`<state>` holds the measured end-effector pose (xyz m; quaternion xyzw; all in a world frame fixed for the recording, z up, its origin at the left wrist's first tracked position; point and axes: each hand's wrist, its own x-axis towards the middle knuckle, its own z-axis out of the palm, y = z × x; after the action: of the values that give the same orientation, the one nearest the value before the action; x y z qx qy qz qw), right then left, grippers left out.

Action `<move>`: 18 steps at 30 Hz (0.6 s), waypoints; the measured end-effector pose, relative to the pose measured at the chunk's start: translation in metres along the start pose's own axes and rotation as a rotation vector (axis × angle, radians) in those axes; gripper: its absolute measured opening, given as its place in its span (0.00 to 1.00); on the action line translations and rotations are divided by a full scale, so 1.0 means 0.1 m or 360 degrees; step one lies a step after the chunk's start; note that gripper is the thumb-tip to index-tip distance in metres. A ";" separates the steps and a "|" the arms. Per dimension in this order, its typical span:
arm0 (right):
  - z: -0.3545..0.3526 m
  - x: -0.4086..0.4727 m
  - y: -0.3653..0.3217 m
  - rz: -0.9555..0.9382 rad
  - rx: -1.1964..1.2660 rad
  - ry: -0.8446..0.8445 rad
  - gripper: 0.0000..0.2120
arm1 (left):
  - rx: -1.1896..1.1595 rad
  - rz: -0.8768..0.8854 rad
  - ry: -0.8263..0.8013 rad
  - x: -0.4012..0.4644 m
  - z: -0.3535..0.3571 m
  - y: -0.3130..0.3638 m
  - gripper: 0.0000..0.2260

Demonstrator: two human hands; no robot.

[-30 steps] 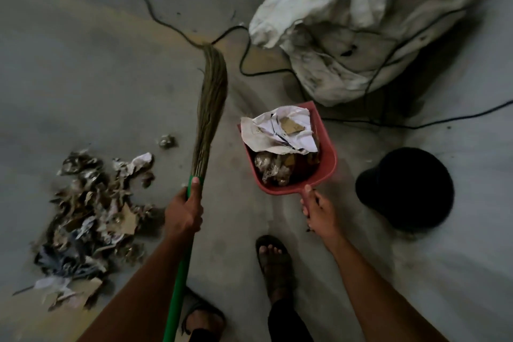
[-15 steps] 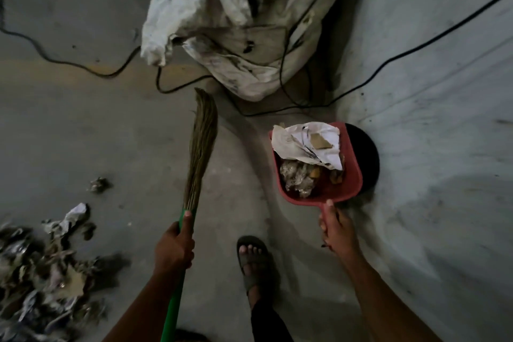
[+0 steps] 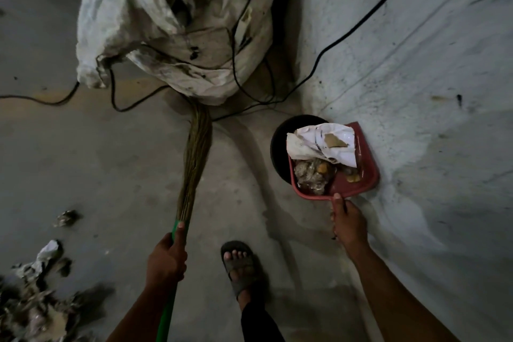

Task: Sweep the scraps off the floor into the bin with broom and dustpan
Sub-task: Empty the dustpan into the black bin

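My right hand (image 3: 348, 223) grips the handle of a red dustpan (image 3: 366, 172), which hangs level over the right part of a black round bin (image 3: 280, 144). The pan carries crumpled white paper (image 3: 319, 144) and brownish scraps. My left hand (image 3: 166, 258) holds the green handle of a straw broom (image 3: 194, 158); its bristles point away towards a sack. A heap of scraps (image 3: 33, 302) lies on the floor at the lower left, partly cut off by the frame edge.
A big dirty white sack (image 3: 177, 22) lies at the back with black cables (image 3: 347, 33) running over and round it. A pale wall (image 3: 430, 91) rises on the right, close behind the bin. My sandalled foot (image 3: 238, 266) stands between my arms.
The dustpan has been carried right, from the open floor to above the bin. The view has turned right with it, so the scrap heap has slid to the lower left corner.
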<state>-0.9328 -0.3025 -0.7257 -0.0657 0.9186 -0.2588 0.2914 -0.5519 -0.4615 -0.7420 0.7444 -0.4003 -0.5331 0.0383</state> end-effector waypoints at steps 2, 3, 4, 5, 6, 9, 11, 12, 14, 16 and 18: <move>-0.02 0.03 -0.02 -0.0028 -0.0138 0.0022 0.24 | 0.0021 0.0005 -0.0006 0.00 0.02 0.01 0.31; -0.03 0.03 -0.04 -0.0025 -0.0191 0.0032 0.24 | 0.0031 0.0009 -0.0010 0.00 0.03 0.01 0.31; -0.03 0.03 -0.06 -0.0020 -0.0231 0.0038 0.24 | 0.0037 0.0012 -0.0016 0.00 0.03 0.01 0.31; -0.03 0.03 -0.08 -0.0020 -0.0270 0.0046 0.24 | 0.0039 0.0011 -0.0023 -0.01 0.03 0.01 0.31; -0.03 0.03 -0.11 -0.0028 -0.0315 0.0055 0.23 | 0.0039 0.0009 -0.0028 -0.01 0.03 0.01 0.31; -0.05 0.03 -0.20 -0.0022 -0.0483 0.0070 0.22 | 0.0036 -0.0002 -0.0018 -0.04 0.01 -0.01 0.31; -0.05 0.02 -0.26 0.0003 -0.0580 0.0054 0.24 | 0.0046 0.0001 -0.0016 -0.05 -0.01 -0.03 0.31; -0.06 0.01 -0.28 0.0015 -0.0621 0.0051 0.24 | 0.0044 0.0007 -0.0015 -0.07 -0.02 -0.03 0.30; -0.08 0.00 -0.31 0.0029 -0.0699 0.0044 0.25 | 0.0033 0.0005 -0.0012 -0.08 -0.05 -0.05 0.30; -0.10 -0.02 -0.35 0.0030 -0.0769 0.0014 0.25 | 0.0031 0.0000 -0.0007 -0.11 -0.08 -0.07 0.30; -0.12 -0.02 -0.40 0.0029 -0.0831 -0.0012 0.26 | 0.0027 -0.0008 -0.0001 -0.13 -0.12 -0.08 0.30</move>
<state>-0.9392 -0.3312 -0.6953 -0.1313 0.9537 -0.0101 0.2703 -0.5391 -0.4520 -0.7311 0.7455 -0.4030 -0.5300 0.0306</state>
